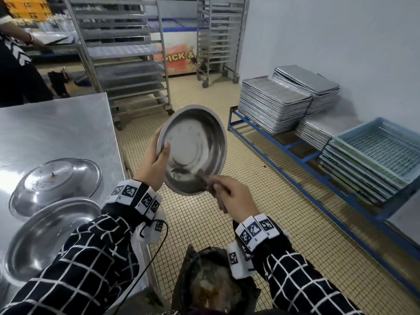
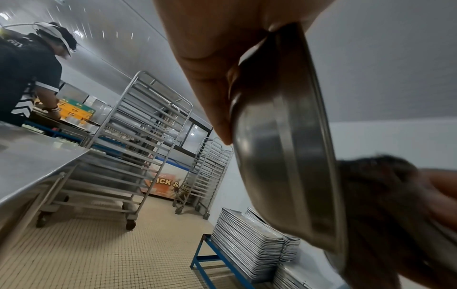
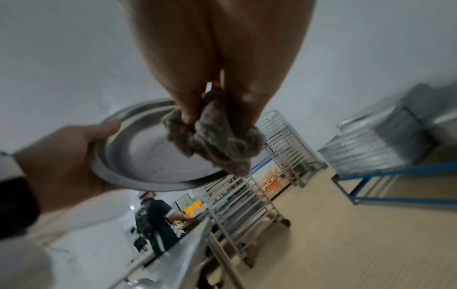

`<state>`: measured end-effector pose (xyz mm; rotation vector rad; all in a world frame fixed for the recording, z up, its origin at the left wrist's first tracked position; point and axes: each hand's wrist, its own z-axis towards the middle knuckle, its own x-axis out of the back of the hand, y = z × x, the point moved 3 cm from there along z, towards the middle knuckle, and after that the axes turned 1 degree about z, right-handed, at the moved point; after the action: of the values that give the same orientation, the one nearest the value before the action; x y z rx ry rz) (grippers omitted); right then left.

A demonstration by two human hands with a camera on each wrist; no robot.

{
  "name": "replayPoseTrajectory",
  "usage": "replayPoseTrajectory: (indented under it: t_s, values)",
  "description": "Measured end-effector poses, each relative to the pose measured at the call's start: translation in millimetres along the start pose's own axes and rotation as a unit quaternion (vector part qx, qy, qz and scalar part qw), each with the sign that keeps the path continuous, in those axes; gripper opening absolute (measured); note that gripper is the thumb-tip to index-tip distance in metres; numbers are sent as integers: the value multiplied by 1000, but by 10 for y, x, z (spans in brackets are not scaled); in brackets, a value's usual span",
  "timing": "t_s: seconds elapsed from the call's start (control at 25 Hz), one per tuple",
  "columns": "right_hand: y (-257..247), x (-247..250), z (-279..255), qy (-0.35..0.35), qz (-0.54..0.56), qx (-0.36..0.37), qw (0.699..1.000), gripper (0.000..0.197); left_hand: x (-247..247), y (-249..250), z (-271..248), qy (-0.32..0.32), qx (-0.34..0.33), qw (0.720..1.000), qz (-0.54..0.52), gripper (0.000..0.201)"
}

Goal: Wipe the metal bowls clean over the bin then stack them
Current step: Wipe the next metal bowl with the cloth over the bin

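Gripping the tilted bowl by its rim, left hand; right hand pinches a rag against it

Tray racks, stacked trays, blue crates.

the only words that can be read are on the front of a long chest freezer at the far end of the room. its front has an orange picture, and on it stand big yellow letters: "pick &". a metal rack on wheels hides whatever comes after the "&". the left wrist view shows the same freezer front, and there only "ick &" can be read. the right wrist view shows it too, with "pick &" tilted. the white bands on both wrists carry black and white square code marks, with no words to read.
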<state>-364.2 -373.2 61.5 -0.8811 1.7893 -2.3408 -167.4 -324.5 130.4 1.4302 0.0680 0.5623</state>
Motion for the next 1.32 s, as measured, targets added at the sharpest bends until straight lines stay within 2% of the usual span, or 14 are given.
replayPoseTrajectory:
  t_s: [0.08, 0.2, 0.28, 0.36, 0.44, 0.48, 0.56, 0.64, 0.72, 0.88, 1.04, 1.12, 1.2, 1.32]
  values:
    - [-180, -97, -6, 53, -3, 47, 997, 28, -23, 34, -31, 27, 6, 999, -21, 46]
    - [-315, -451, -19, -69, -81, 152, 983, 41, -118, 80, -52, 20, 4, 1000, -21, 42]
    - [-162, -531, -3, -114, -173, 160, 965, 52, -129, 101, -40, 15, 0, 1000, -10, 32]
    - [57, -408, 82, -76, -329, 141, 931, 65, -101, 84, -15, 15, 11, 1000, -25, 32]
    - [174, -263, 167, -64, -437, 85, 893, 72, -96, 68, -26, 18, 26, 999, -29, 44]
    - [186, -266, 193, -79, -437, 71, 893, 75, -101, 81, -45, 19, 32, 999, -27, 49]
    - [57, -396, 144, -96, -349, 103, 926, 78, -113, 123, -55, 22, 32, 999, -22, 51]
    - [-87, -514, 24, -88, -270, 135, 949, 73, -113, 132, -29, 28, 20, 999, -32, 39]
    - [-92, -453, -27, -59, -313, 125, 940, 74, -90, 137, 8, 32, 13, 998, -47, 26]
    - [209, -6, 204, -27, -439, 18, 898, 60, -105, 6, 19, 4, 13, 998, -63, 30]
    - [175, 325, 422, 76, -301, 38, 950, 65, -176, -122, -12, -38, 68, 995, -69, 60]
    - [52, 451, 472, 91, -206, 28, 974, 65, -149, -140, -13, -52, 92, 990, -95, 49]
    - [-13, 570, 506, 86, -130, -3, 988, 52, -110, -142, -14, -65, 101, 987, -109, 34]
    - [72, 629, 506, 70, -138, -45, 987, 23, -68, -180, -28, -39, 98, 989, -106, 36]
